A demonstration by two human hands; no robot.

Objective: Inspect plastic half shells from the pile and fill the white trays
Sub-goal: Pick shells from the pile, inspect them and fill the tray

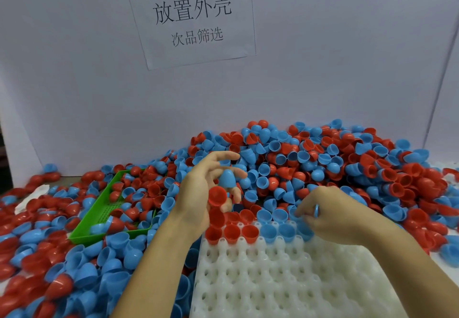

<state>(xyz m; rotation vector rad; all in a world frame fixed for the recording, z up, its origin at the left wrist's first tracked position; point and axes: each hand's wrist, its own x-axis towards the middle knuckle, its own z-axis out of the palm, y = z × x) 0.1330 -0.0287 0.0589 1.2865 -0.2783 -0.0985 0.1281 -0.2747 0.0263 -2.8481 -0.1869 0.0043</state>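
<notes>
A big pile of red and blue half shells (323, 158) covers the table. A white tray (285, 280) lies in front of me, its two far rows filled with red shells (232, 233) on the left and blue shells (278, 230) on the right. My left hand (196, 193) is raised above the tray's far left corner and holds a blue shell (227, 178) and a red shell (217, 196) between its fingers. My right hand (330, 215) reaches down at the tray's far right, pinching a blue shell (316, 210) at the blue row.
A green basket (99, 220) with several shells sits to the left, half buried in the pile. A white wall with a paper sign (191, 16) stands behind. Loose shells surround the tray on the left and right.
</notes>
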